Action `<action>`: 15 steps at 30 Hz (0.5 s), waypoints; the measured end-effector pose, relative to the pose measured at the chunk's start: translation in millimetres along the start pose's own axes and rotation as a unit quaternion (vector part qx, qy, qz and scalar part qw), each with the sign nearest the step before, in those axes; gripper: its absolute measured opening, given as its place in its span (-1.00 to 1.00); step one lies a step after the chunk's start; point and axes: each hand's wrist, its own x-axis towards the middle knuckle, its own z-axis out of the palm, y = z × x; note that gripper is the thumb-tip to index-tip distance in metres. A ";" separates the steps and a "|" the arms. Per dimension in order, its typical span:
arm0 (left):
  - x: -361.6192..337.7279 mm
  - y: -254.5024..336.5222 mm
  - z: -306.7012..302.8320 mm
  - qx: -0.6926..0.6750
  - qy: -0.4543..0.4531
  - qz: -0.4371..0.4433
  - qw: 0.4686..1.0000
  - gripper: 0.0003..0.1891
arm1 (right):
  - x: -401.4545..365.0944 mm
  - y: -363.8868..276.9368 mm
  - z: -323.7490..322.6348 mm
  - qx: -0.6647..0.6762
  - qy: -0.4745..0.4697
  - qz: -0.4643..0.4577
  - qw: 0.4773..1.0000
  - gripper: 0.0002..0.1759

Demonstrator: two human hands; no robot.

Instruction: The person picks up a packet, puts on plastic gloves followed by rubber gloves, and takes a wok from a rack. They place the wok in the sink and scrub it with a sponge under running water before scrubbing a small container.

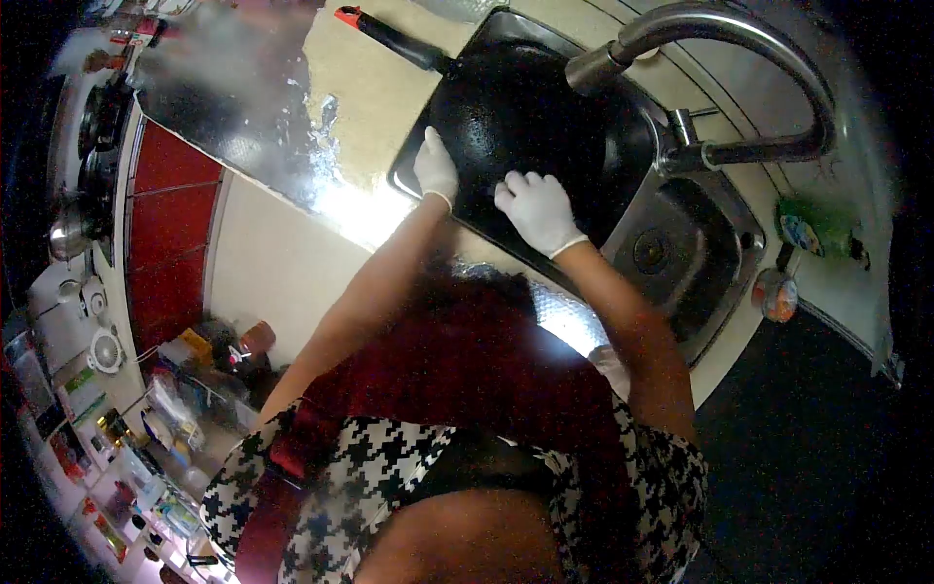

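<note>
A large black wok (525,117) rests over the sink basin, its black handle (399,41) with an orange-red tip pointing to the upper left. My left hand (437,167), in a white glove, grips the wok's near left rim; part of its fingers is hidden. Over the wok's near inner side, my white-gloved right hand (538,209) has its fingers curled down and pressed together. Whatever lies under those fingers is hidden from this angle. The wok's inside looks dark and wet.
A curved metal faucet (730,29) arches over the wok from the right. The smaller steel sink basin (700,243) with a drain lies beside it. Foil-like sheeting (331,175) covers part of the counter at left. A round-headed brush or scrubber (775,292) hangs at right.
</note>
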 end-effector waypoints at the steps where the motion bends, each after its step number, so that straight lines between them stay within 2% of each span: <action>1: -1.3 1.5 -0.1 0.009 0.011 0.010 1.000 -0.36 | 4.4 1.7 -1.7 -0.001 -0.009 -0.014 1.000 -0.86; 2: -2.0 2.7 0.0 0.019 0.021 0.021 0.999 -0.36 | 13.7 3.9 -7.6 -0.001 -0.018 -0.027 0.999 -0.86; 4: 2.7 -4.6 0.9 0.026 0.018 0.029 0.999 -0.36 | 49.4 6.3 -14.5 0.002 0.050 0.013 0.999 -0.91; 8: 1.6 -0.2 -0.3 0.030 0.021 0.023 0.999 -0.35 | 130.6 30.0 -3.7 0.010 0.093 0.135 0.987 -0.91; 10: -8.4 13.7 -3.8 0.043 0.017 0.020 0.999 -0.35 | 148.5 44.3 -0.6 0.012 0.097 0.160 0.982 -0.88; 12: -9.8 11.5 -1.0 0.053 0.021 0.015 0.998 -0.34 | 140.8 43.7 -2.5 0.011 0.101 0.181 0.978 -0.85; 14: -1.3 7.4 -0.6 0.059 0.010 -0.001 0.998 -0.35 | 108.5 29.7 -12.0 -0.045 0.073 0.120 0.989 -0.85; 15: 1.1 3.8 0.9 0.046 0.010 0.010 0.999 -0.36 | 87.4 25.5 -12.5 -0.021 0.068 0.119 0.990 -0.90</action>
